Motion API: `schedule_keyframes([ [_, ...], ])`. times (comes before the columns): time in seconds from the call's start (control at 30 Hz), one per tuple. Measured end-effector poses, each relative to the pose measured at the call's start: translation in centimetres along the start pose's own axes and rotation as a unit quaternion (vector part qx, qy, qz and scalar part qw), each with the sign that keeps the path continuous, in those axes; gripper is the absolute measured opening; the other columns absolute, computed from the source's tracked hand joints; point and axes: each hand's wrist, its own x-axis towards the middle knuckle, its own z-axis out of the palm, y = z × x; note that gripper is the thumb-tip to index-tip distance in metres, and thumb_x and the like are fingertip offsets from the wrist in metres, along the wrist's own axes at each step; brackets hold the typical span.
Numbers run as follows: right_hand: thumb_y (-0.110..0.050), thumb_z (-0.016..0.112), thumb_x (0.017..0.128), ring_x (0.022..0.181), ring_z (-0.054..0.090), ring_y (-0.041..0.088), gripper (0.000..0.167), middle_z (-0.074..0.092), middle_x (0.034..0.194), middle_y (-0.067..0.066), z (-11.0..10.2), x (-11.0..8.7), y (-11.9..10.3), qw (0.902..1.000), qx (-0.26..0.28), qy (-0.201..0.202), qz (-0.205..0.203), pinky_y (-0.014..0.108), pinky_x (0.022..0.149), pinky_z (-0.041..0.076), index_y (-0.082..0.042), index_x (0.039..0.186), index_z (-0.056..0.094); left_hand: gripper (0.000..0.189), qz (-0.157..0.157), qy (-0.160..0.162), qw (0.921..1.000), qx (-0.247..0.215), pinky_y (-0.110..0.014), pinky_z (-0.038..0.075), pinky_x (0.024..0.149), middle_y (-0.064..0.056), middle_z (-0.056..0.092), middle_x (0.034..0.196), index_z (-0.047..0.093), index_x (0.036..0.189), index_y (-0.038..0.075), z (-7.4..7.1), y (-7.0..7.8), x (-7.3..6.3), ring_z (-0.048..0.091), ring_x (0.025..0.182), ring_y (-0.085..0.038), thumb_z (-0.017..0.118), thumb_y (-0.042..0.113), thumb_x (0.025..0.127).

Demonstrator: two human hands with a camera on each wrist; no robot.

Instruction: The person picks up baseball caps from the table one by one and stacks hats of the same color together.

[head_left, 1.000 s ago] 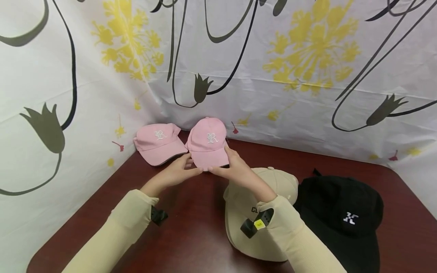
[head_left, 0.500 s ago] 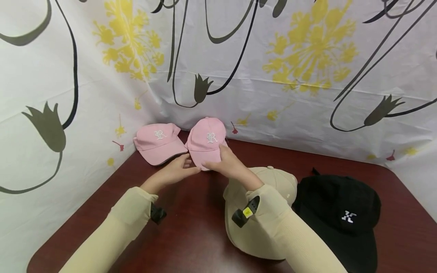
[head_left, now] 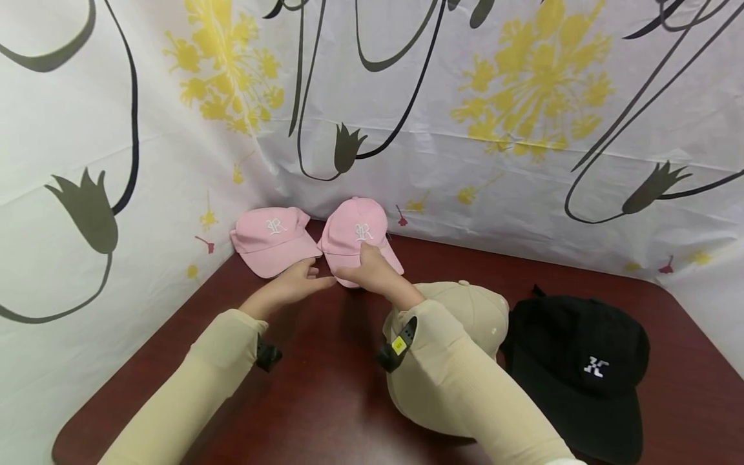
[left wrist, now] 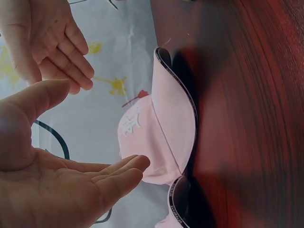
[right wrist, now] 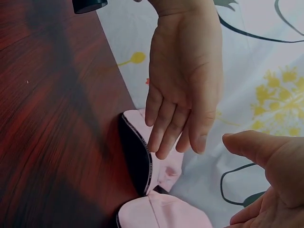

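Note:
Two pink caps with a white letter on the front sit side by side at the back left of the table: a left pink cap (head_left: 267, 239) and a right pink cap (head_left: 351, 219). My left hand (head_left: 292, 285) is in front of them, fingers loosely extended and holding nothing. My right hand (head_left: 376, 272), also holding nothing, overlaps the brim of the right pink cap in the head view. In the left wrist view a gap shows between the left hand (left wrist: 61, 185) and the right hand (left wrist: 54, 42). The right wrist view shows both palms apart from the caps.
A beige cap (head_left: 471, 313) lies under the right forearm, partly hidden by the sleeve. To its right is a black cap (head_left: 575, 349) with a white mark. A patterned white cloth (head_left: 418, 148) walls the dark red table (head_left: 325, 387) at the back and sides.
My right hand has moved left, from the right edge of the right pink cap's brim to in front of it. The left hand has hardly moved. The caps have stayed in place.

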Motion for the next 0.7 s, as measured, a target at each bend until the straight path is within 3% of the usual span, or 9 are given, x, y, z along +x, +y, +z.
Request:
schedule_keyframes([
  [0.23, -0.029, 0.064, 0.083, 0.132, 0.025, 0.031, 0.083, 0.023, 0.143, 0.027, 0.6, 1.1, 0.0, 0.9992, -0.013, -0.008, 0.036, 0.038, 0.105, 0.023, 0.014, 0.139, 0.019, 0.079, -0.010, 0.000, 0.9999, -0.006, -0.046, 0.028, 0.101, -0.035, 0.031, 0.135, 0.014, 0.139, -0.015, -0.3, -0.8, 0.9, 0.031, 0.127, -0.041, 0.056, 0.029, 0.089],
  [0.47, -0.028, 0.065, 0.083, 0.122, 0.039, 0.032, 0.075, 0.037, 0.133, 0.029, 1.0, 2.5, -0.2, 0.9979, -0.045, 0.001, 0.046, 0.038, 0.100, 0.032, 0.015, 0.133, 0.031, 0.082, -0.033, 0.000, 0.9995, 0.002, -0.045, 0.028, 0.102, -0.034, 0.031, 0.136, 0.015, 0.139, -0.015, -0.6, -1.3, 1.8, 0.030, 0.128, -0.040, 0.056, 0.033, 0.088],
  [0.7, -0.030, 0.065, 0.083, 0.119, 0.041, 0.031, 0.072, 0.039, 0.132, 0.027, 1.5, 4.1, -0.2, 0.9961, -0.056, 0.004, 0.068, 0.037, 0.097, 0.035, 0.013, 0.132, 0.035, 0.082, -0.043, 0.001, 0.9991, 0.007, -0.046, 0.027, 0.102, -0.034, 0.029, 0.137, 0.015, 0.139, -0.014, -0.9, -1.9, 2.6, 0.028, 0.128, -0.040, 0.056, 0.034, 0.087],
])
